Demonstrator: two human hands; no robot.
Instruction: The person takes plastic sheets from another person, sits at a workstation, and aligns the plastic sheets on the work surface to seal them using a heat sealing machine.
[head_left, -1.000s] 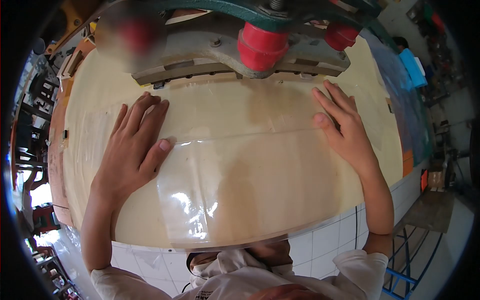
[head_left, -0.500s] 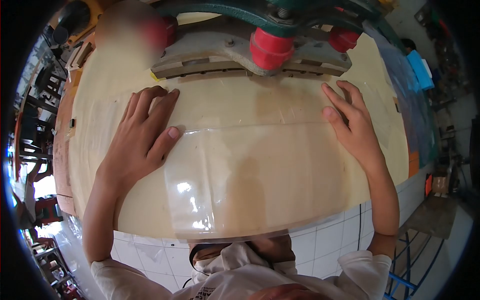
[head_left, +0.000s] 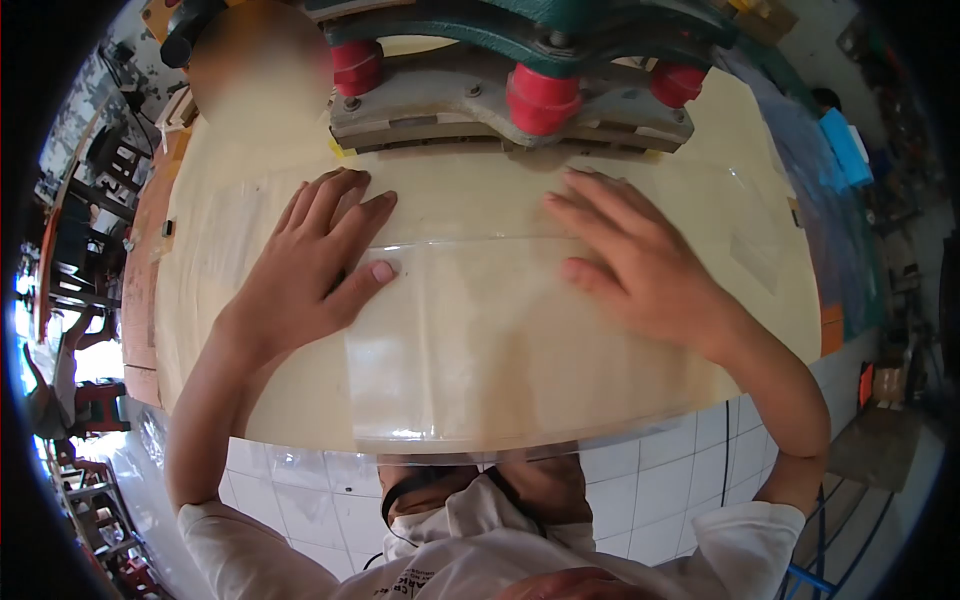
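Note:
A clear plastic sheet (head_left: 450, 330) lies flat on the cream-coloured tabletop (head_left: 290, 390), its near edge reaching the table's front. My left hand (head_left: 310, 265) rests with spread fingers at the sheet's left side, the thumb near a crosswise seam or edge. Over the sheet's right part, my right hand (head_left: 640, 265) is spread palm down and slightly blurred; whether it presses on the plastic I cannot tell. Beyond my fingertips stands a press-like machine with a long metal bar (head_left: 510, 140), red cylinders (head_left: 545, 98) and a green frame (head_left: 460, 35). Neither hand holds anything.
At the far right lies bluish plastic sheeting (head_left: 790, 170) with a light blue object (head_left: 845, 148) by it. A brown board (head_left: 140, 340) edges the left side. Stools (head_left: 100, 405) stand at left, and a blue-legged bench (head_left: 850, 470) at right, on the tiled floor.
My right hand has moved left across the sheet, from beside its right edge to over it. My left hand has shifted slightly right. The camera view has shifted a little too.

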